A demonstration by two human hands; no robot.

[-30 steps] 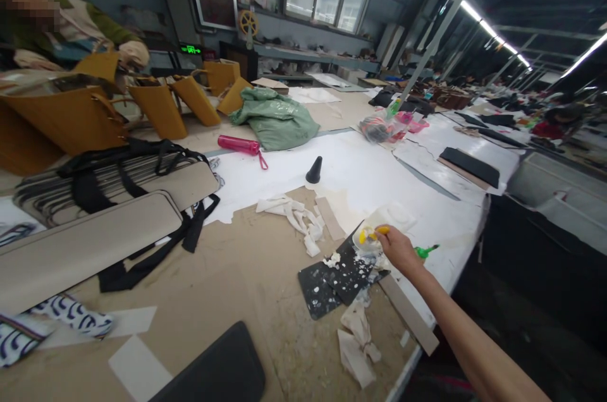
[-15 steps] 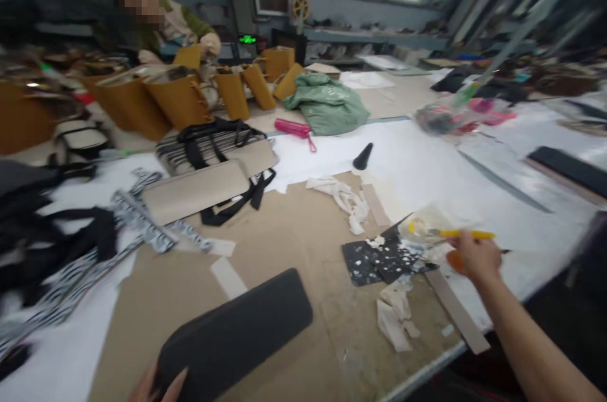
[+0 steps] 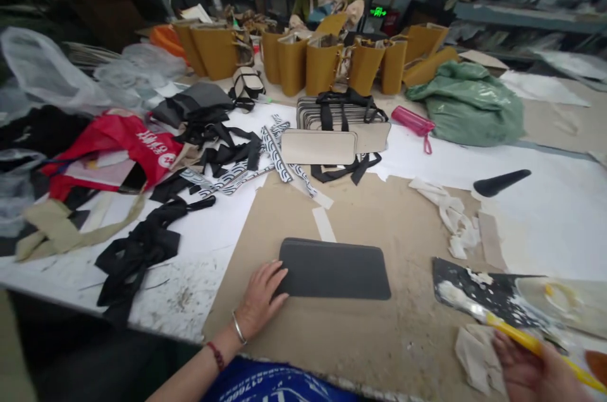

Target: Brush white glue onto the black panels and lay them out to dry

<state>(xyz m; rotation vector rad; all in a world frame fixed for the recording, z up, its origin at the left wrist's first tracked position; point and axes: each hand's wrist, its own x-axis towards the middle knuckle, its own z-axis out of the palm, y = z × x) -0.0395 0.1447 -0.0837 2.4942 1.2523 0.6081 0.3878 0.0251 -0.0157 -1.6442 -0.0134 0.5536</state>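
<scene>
The worktop (image 3: 164, 291) fills most of the view, its near edge running just in front of the person's body. On it lies a broad brown sheet (image 3: 346, 332), bare in front of the dark panel and in a wide strip to the panel's right. Along the far side stands a row of mustard bags (image 3: 322, 70), with a green sack (image 3: 474, 108) at their right end. Nearer, a stack of beige panels (image 3: 317, 148) sits across the sheet's far edge.

The dark panel (image 3: 336, 270) lies flat near the middle of the sheet, a second edge showing along its top; its near edge is well back from the worktop's edge. The left hand (image 3: 258, 301) rests at its left end, fingertips touching the edge, grip open and fingers spread. To the right, a spattered black board (image 3: 496, 291) lies well apart from the panel. The right hand (image 3: 524, 370), near the worktop's front, has its grip closed round a yellow-handled brush (image 3: 516, 334), whose whitened bristles are over the board's near left edge; contact is unclear.
</scene>
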